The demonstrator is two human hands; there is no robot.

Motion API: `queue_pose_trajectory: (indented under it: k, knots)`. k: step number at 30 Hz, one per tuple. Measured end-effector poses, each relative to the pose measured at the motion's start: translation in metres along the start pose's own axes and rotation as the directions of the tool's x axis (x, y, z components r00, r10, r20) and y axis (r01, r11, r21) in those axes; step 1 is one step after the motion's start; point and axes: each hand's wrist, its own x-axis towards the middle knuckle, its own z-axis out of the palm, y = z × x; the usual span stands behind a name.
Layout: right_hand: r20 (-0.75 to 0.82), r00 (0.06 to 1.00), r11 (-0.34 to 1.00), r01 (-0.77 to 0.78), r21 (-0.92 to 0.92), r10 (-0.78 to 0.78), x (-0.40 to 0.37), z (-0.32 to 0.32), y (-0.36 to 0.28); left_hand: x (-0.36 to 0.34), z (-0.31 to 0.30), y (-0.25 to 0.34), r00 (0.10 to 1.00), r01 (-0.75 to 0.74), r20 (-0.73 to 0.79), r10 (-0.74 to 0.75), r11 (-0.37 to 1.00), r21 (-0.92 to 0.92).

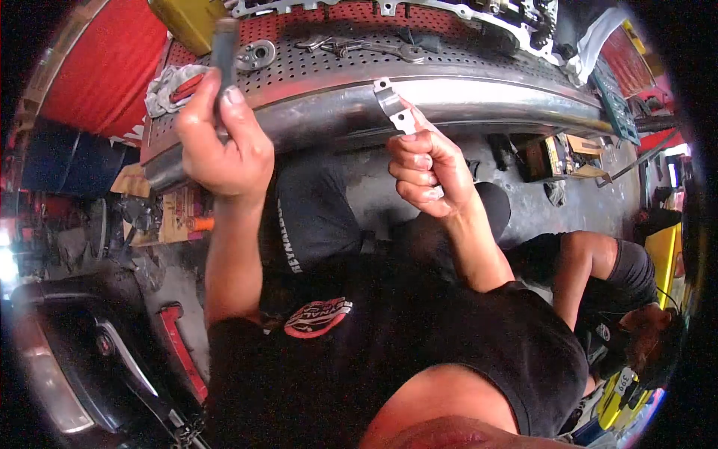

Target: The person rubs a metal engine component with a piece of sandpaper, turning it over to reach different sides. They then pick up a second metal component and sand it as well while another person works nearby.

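My left hand [224, 142] is closed, pinching a dark cylindrical thing [224, 56] between thumb and fingers. Motion blurs it, so its kind does not show. It points upward over the bench's left part. To the right, my right hand [430, 168] is a closed fist with a small metal bearing cap [389, 102] gripped at its lower end. The cap has a curved middle and a bolt hole in each flat end. It is held up in front of the bench's rounded front edge, tilted, its curved inner face towards me.
On the perforated metal bench [299, 71] lie several wrenches [359, 48], a round metal flange [259, 55] and a rag [166, 90]. An engine cylinder head [449, 11] stands at the back. Another person [598, 277] crouches at lower right. A black vehicle [75, 359] stands at lower left.
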Motion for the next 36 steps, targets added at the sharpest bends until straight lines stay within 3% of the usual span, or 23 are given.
queue_pose_trajectory:
  k: [2,4,5,6,9,11,14,15,18,19,21,24,25,27,30,32,34,36]
  knots:
    - [0.057,0.998,0.998,0.021,-0.063,-0.017,-0.002,0.005,0.001,-0.008,-0.021,0.006,0.944,0.085,0.328,-0.027,0.983,-0.164]
    - [0.131,0.991,0.994,0.036,-0.105,-0.022,0.001,0.004,-0.008,-0.006,-0.045,0.021,0.722,0.079,0.688,0.070,0.980,-0.183]
    - [0.123,0.992,0.991,0.045,-0.126,-0.030,0.001,0.003,-0.010,-0.006,-0.052,0.028,0.605,0.194,0.796,0.009,0.968,-0.159]
    - [0.141,0.990,0.988,0.039,-0.149,-0.017,0.002,0.004,-0.014,-0.010,-0.052,0.032,0.569,0.056,0.817,0.096,0.986,-0.156]
    - [0.151,0.987,0.982,-0.020,-0.190,0.049,0.004,0.007,-0.014,-0.011,-0.050,0.041,0.375,-0.224,0.915,0.150,0.972,-0.067]
    - [0.121,0.988,0.979,-0.076,-0.189,0.100,0.004,0.010,-0.008,0.004,-0.041,0.044,0.323,-0.412,0.922,0.212,0.909,-0.065]
    - [0.065,0.984,0.967,-0.148,-0.209,0.165,0.001,0.009,0.002,0.012,-0.025,0.038,0.351,-0.501,0.909,0.223,0.865,-0.019]
    - [0.062,0.986,0.971,-0.143,-0.191,0.157,0.001,0.008,0.002,0.016,-0.022,0.037,0.298,-0.489,0.937,0.183,0.872,-0.014]
    - [0.128,0.982,0.976,-0.115,-0.183,0.139,0.001,0.006,0.000,0.005,-0.016,0.027,0.337,-0.115,0.915,0.221,0.975,-0.193]
    - [0.165,0.976,0.976,-0.107,-0.190,0.140,0.001,0.006,-0.001,-0.004,-0.011,0.030,0.468,0.166,0.850,0.241,0.921,-0.352]
    - [0.187,0.971,0.973,-0.109,-0.204,0.148,-0.001,0.009,-0.002,-0.005,-0.016,0.030,0.344,0.464,0.918,0.198,0.814,-0.350]
    - [0.198,0.974,0.980,-0.075,-0.185,0.112,-0.003,0.008,-0.006,0.009,-0.037,0.023,0.109,0.661,0.992,0.070,0.740,-0.125]
    - [0.186,0.980,0.982,-0.041,-0.182,0.075,-0.005,0.008,-0.011,0.007,-0.046,0.022,0.188,0.650,0.980,0.061,0.741,-0.171]
    - [0.197,0.980,0.986,0.010,-0.165,0.023,-0.007,0.003,-0.018,0.006,-0.063,0.026,0.248,0.606,0.965,-0.083,0.791,-0.087]
    - [0.283,0.958,0.986,0.010,-0.165,0.038,0.001,-0.008,-0.019,-0.021,-0.059,0.034,0.565,0.670,0.794,-0.225,0.687,-0.282]
    - [0.278,0.960,0.984,0.015,-0.178,0.036,0.008,-0.009,-0.016,-0.023,-0.039,0.041,0.786,0.305,0.617,0.038,0.844,-0.440]
    - [0.273,0.961,0.982,0.014,-0.187,0.038,0.011,-0.011,-0.015,-0.013,-0.012,0.037,0.809,-0.140,0.458,0.368,0.878,-0.458]
    - [0.212,0.977,0.969,0.025,-0.244,0.028,0.008,-0.007,-0.015,-0.002,0.001,0.041,0.775,-0.285,0.458,0.436,0.888,-0.362]
